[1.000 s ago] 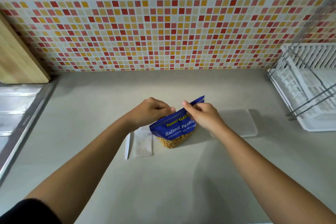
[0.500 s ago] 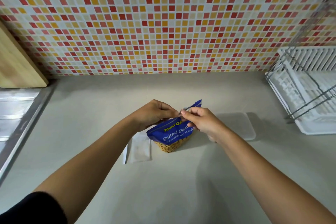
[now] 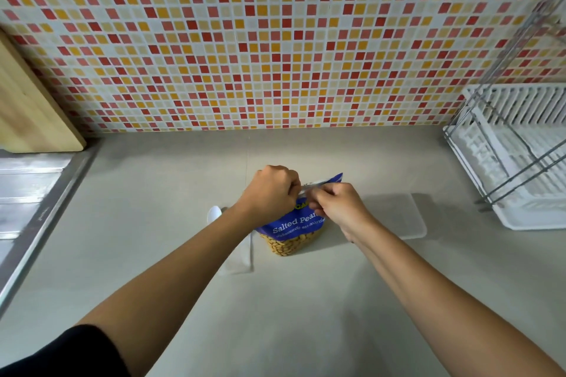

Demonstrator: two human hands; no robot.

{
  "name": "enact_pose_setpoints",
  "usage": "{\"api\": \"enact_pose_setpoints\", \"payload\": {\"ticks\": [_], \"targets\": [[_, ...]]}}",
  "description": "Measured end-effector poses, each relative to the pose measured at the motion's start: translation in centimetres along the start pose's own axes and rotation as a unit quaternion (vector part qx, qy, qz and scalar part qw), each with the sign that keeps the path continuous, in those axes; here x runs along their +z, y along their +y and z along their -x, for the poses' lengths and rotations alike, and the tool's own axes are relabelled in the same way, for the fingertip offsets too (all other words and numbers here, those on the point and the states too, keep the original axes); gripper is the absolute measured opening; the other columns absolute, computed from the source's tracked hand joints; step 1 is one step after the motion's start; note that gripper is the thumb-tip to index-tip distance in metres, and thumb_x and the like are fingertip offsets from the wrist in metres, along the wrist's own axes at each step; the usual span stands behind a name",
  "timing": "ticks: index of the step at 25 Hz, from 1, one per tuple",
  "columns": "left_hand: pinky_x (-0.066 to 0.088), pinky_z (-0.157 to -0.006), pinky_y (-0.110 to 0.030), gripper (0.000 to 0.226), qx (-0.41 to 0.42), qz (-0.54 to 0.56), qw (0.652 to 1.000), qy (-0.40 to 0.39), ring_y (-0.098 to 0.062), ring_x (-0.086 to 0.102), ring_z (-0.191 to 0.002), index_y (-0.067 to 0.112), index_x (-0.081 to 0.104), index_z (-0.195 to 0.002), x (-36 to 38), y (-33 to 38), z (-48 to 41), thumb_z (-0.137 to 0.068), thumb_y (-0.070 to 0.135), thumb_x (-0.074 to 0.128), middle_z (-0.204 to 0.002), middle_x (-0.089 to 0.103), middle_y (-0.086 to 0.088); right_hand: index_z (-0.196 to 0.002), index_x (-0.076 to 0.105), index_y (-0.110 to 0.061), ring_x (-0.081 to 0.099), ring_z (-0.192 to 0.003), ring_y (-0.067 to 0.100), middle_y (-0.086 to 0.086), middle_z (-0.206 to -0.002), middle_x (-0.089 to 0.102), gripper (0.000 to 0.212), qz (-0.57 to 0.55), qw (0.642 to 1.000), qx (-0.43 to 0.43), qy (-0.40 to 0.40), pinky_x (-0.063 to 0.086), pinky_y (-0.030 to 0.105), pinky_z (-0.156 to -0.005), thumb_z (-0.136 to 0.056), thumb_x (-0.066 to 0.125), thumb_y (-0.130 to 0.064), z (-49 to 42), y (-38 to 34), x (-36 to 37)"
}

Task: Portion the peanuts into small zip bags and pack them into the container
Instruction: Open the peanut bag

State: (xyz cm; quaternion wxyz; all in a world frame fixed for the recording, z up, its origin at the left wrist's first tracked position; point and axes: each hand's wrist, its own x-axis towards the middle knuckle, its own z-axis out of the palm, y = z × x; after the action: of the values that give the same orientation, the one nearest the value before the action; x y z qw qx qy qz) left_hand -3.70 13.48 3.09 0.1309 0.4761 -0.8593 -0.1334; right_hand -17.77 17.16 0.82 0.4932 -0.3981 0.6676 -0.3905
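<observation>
Now the two hands are working closer together than a second ago. The left hand (image 3: 269,193) and the right hand (image 3: 341,208), then apart along the top edge of the peanut bag (image 3: 292,228), are meeting just above the middle of the frame, knuckles almost touching. The right hand has slid left along that edge. Both sets of fingers (image 3: 317,200) are curling tight and pinching the bag's top strip, where a sliver of silver lining is now showing. The blue upper right corner of the bag is poking out beyond the right hand.

The bag is standing on the bench (image 3: 306,309) at the centre of the frame as before, its clear lower window showing peanuts. The small zip bags (image 3: 240,260) are lying flat just left of it, partly under the left forearm. A small white rounded piece (image 3: 214,213) is peeking out beyond that forearm; what it is cannot be told. The flat translucent container (image 3: 407,217) is lying right of the bag, behind the right wrist.

The pale grey bench is running back to a mosaic wall (image 3: 275,40) of red, orange and cream tiles. A wooden cutting board (image 3: 33,113) is leaning at the upper left above a steel sink drainer (image 3: 27,193), and a white dish rack (image 3: 520,162) is sitting at the right edge. A black sleeve (image 3: 61,352) is showing at the lower left.
</observation>
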Motion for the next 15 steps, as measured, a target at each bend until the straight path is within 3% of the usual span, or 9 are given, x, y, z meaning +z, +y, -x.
{"api": "enact_pose_setpoints", "payload": {"ticks": [3,7,9,13,15], "targets": [[0.033,-0.068,-0.027,0.019,-0.005,-0.030,1.000,0.002,-0.024,0.057,-0.082,0.006,0.063,-0.091,0.5,1.0,-0.3,-0.088,0.013,0.046,-0.091,0.065,-0.009,-0.060,0.063,-0.014,0.055,-0.053,0.009,-0.004,-0.055,0.061,0.025,0.015,1.000,0.012,0.015,0.048,0.022,-0.062,-0.085,0.058,-0.015,0.0,-0.3,-0.6],[0.041,-0.070,-0.030,0.022,-0.040,-0.035,0.998,0.026,-0.026,0.060,-0.083,0.004,0.066,-0.094,-0.5,-0.9,-1.8,-0.091,0.013,0.046,-0.093,0.068,-0.011,-0.058,0.062,-0.013,0.052,-0.049,0.008,-0.005,-0.051,0.060,0.027,0.015,0.999,0.017,-0.033,0.044,0.015,-0.051,-0.085,0.059,-0.013,1.0,-0.3,-1.1],[0.045,-0.075,-0.030,0.024,-0.006,-0.030,0.999,0.015,-0.024,0.061,-0.086,0.006,0.068,-0.097,-1.2,-1.8,-2.4,-0.093,0.016,0.047,-0.097,0.070,-0.009,-0.060,0.064,-0.013,0.054,-0.050,0.008,-0.002,-0.053,0.062,0.027,0.027,0.998,0.014,-0.048,0.045,0.014,-0.050,-0.086,0.060,-0.015,1.6,-0.4,-1.5],[0.050,-0.076,-0.033,0.022,0.056,-0.057,0.997,0.025,-0.025,0.062,-0.086,0.006,0.068,-0.101,-1.2,-2.7,-3.5,-0.094,0.016,0.049,-0.098,0.067,-0.010,-0.058,0.063,-0.013,0.057,-0.048,0.006,0.000,-0.052,0.062,0.026,0.174,0.977,0.010,-0.126,0.046,0.014,-0.049,-0.083,0.057,-0.015,2.6,-0.8,-2.4],[0.051,-0.074,-0.034,0.020,0.069,-0.066,0.995,0.040,-0.028,0.063,-0.084,0.003,0.068,-0.099,-0.9,-2.9,-3.6,-0.093,0.012,0.051,-0.095,0.068,-0.013,-0.061,0.063,-0.013,0.058,-0.048,0.004,-0.001,-0.055,0.062,0.027,0.169,0.971,0.032,-0.167,0.046,0.013,-0.048,-0.087,0.058,-0.020,2.9,-0.7,-2.6]]}}
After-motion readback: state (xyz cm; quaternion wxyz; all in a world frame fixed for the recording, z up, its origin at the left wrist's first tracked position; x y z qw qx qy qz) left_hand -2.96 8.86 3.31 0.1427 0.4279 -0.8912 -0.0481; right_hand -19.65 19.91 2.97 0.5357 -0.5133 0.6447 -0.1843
